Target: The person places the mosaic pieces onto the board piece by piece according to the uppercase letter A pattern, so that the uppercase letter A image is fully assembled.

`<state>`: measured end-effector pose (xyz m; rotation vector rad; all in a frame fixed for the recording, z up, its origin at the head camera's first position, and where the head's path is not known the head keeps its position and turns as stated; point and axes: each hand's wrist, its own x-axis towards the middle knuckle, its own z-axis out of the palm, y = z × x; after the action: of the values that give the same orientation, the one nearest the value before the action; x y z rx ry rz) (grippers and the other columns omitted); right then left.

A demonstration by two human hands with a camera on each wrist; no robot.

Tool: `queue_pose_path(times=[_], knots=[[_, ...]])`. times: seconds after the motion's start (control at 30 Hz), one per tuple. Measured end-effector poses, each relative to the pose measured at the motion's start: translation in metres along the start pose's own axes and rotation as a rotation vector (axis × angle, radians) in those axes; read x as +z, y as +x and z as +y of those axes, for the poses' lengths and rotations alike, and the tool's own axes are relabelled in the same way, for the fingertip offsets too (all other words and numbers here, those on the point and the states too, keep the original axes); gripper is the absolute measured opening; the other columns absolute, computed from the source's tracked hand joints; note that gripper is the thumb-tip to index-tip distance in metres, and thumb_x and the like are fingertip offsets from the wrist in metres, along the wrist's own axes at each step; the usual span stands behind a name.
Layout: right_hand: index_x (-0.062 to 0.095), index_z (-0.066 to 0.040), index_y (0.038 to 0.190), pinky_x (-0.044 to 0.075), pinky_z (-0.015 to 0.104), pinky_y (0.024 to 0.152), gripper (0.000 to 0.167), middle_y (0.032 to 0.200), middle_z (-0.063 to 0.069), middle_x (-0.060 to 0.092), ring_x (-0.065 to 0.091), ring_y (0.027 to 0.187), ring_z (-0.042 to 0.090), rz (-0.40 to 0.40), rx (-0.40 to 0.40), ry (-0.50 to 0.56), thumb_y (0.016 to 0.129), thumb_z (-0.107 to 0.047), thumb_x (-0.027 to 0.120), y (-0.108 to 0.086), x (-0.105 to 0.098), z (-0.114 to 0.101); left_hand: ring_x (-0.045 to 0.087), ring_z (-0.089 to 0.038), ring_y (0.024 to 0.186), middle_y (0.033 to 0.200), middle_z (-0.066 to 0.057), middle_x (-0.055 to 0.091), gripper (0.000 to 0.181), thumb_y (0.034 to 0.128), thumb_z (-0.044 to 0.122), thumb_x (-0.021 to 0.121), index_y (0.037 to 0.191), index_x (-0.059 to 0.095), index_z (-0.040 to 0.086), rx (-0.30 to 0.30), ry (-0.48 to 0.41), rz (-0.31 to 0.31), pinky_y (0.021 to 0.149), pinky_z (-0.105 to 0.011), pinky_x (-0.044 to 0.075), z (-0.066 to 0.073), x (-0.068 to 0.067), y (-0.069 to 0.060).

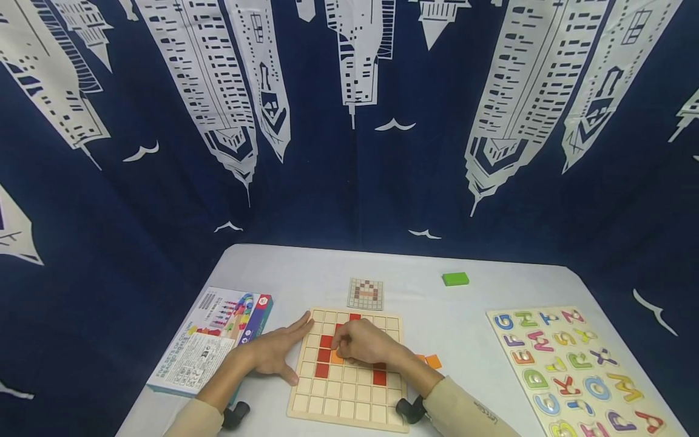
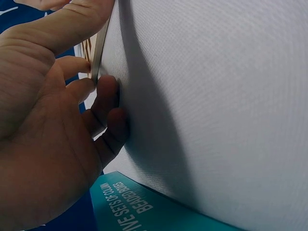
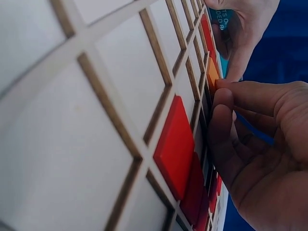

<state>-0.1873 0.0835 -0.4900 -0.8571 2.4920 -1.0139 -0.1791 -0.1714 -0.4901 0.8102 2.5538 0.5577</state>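
A wooden grid board (image 1: 333, 405) lies on the table with red square tiles (image 1: 322, 370) in some of its cells. My right hand (image 1: 367, 343) is over the middle of the board, its fingers bent, thumb and fingertips pinching at an orange square tile (image 1: 337, 358). From the right wrist view, the orange tile (image 3: 212, 76) lies at a cell right by the fingertips; part of it is hidden. My left hand (image 1: 273, 351) rests at the board's left edge, fingers and thumb spread along it. That hand (image 2: 48, 125) holds no tile.
A small printed pattern card (image 1: 365, 294) lies behind the board. Loose orange tiles (image 1: 433, 362) sit right of it, partly behind the forearm. There is a boxed set (image 1: 210, 340) at left, a green block (image 1: 455, 279) at back, and an alphabet puzzle board (image 1: 535, 364) at right.
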Motion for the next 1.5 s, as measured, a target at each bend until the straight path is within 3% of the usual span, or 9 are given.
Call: queue_pose_path(times=[0.73, 1.17, 1.5], knots=[[0.067, -0.02, 0.082, 0.044, 0.02, 0.049, 0.01, 0.061, -0.01, 0.057, 0.05, 0.053, 0.004, -0.014, 0.012, -0.02, 0.081, -0.01, 0.068, 0.003, 0.001, 0.004, 0.02, -0.03, 0.136, 0.155, 0.001, -0.001, 0.12, 0.054, 0.053, 0.077, 0.149, 0.015, 0.017, 0.005, -0.011, 0.003, 0.106, -0.052, 0.024, 0.002, -0.001, -0.002], [0.068, -0.021, 0.087, 0.048, 0.02, 0.06, 0.006, 0.075, -0.013, 0.061, 0.053, 0.067, 0.003, 0.015, -0.139, -0.007, 0.082, -0.018, 0.069, -0.005, -0.007, 0.012, 0.02, -0.03, 0.137, 0.155, 0.002, -0.002, 0.119, 0.054, 0.052, 0.078, 0.149, 0.015, 0.018, -0.006, -0.013, 0.003, 0.106, -0.052, 0.024, 0.003, -0.002, -0.003], [0.069, -0.021, 0.087, 0.046, 0.022, 0.059, 0.006, 0.073, -0.008, 0.059, 0.052, 0.067, 0.008, 0.038, -0.04, 0.034, 0.083, -0.017, 0.068, -0.025, -0.033, 0.024, 0.019, -0.03, 0.137, 0.155, 0.001, -0.002, 0.12, 0.0529, 0.052, 0.078, 0.149, 0.015, 0.018, -0.002, -0.002, 0.012, 0.106, -0.051, 0.023, 0.003, -0.002, -0.002]])
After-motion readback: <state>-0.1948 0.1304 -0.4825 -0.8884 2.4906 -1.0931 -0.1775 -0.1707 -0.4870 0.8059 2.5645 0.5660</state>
